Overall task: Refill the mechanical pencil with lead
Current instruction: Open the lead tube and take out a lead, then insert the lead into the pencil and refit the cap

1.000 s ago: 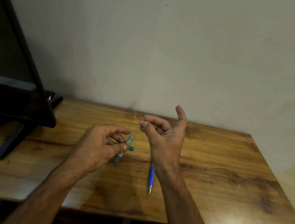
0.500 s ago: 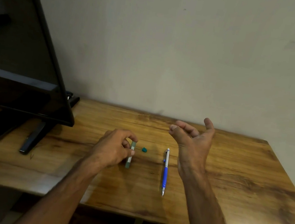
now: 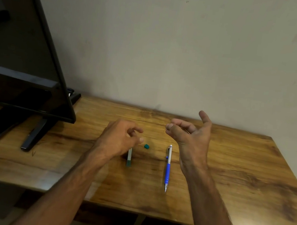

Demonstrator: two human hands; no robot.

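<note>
Blue-gripped pencil (image 3: 168, 165) lies lengthwise, tip toward viewer.

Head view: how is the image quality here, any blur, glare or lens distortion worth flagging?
Head view: dim, warm light. Wide-angle bending tilts the monitor and curves the table edge. The left hand is slightly motion-blurred over the lead case; the pencil and teal cap look sharp. Soft sheen on the table's near edge. The lead in the right hand is barely visible.
</note>
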